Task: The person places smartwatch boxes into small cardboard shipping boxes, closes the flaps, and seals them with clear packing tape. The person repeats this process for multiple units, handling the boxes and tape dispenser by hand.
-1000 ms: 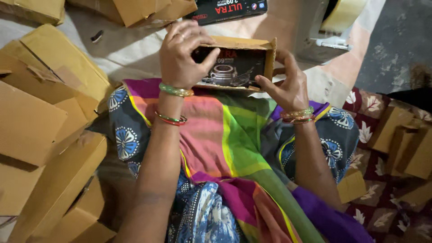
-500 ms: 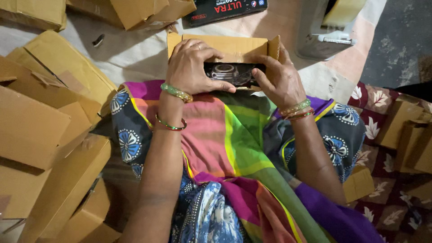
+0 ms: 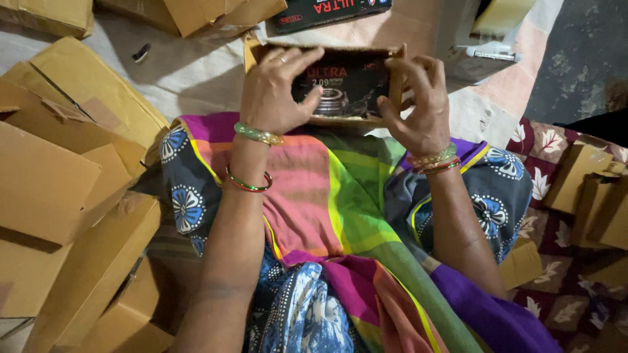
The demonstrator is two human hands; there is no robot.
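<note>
A small open cardboard box rests at my knees, above my lap covered in striped, colourful cloth. Inside it lies a black printed product box with a picture of a round metal object. My left hand grips the left side of the black box, fingers curled over its top. My right hand holds its right side, fingers spread along the cardboard wall. Both wrists carry bangles.
Flat and folded cardboard boxes pile up at my left. More cardboard boxes lie at the right on a floral cloth. Another black printed box lies beyond the open box. A tape roll and a marker sit top right.
The black box was tilted up in my hands one second ago. Now it lies face up inside the cardboard box, with both hands pressed at its sides.
</note>
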